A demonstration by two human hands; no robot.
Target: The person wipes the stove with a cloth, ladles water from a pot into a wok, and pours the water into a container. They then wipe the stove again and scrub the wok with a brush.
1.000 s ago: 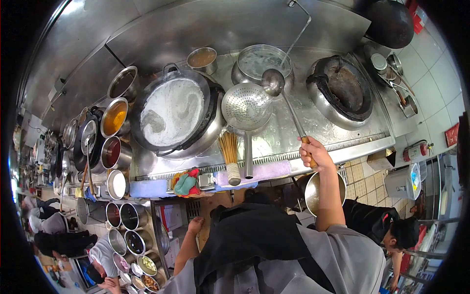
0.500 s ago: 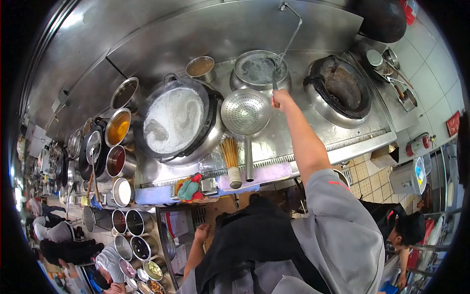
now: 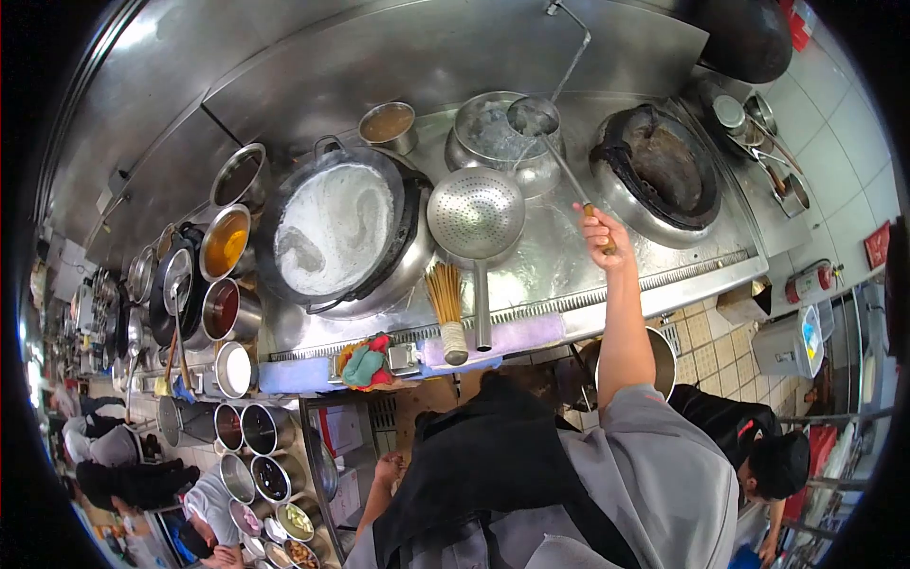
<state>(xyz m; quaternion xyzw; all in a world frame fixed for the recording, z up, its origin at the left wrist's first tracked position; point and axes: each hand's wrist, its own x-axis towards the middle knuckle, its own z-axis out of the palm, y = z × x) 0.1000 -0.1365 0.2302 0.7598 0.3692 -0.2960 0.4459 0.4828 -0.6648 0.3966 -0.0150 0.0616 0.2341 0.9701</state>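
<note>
The ladle is hanging bowl-first over the far right part of the water pot; whether it is touching the rim is hard to tell. The right hand is wrapping its fingers around the handle's near end. The left hand is staying low at the near left, partly hidden, so its grip cannot be told.

Just left of the ladle, the strainer is standing between the hand and the wok, its handle pointing near, with the brush lying beside it. The tap is reaching down behind the ladle's bowl. The burner is occupying the right side, and a small pot is sitting far left of the water.

The ladle is showing a round metal bowl and a wooden grip; the strainer is gleaming with punched holes; the brush is fanning out stiff tan bristles. White liquid is filling the broad, dark wok.

The tabletop is shining wet, a purple towel lining its near edge. A metal wall is rising behind, and another person is bending at the near right.
</note>
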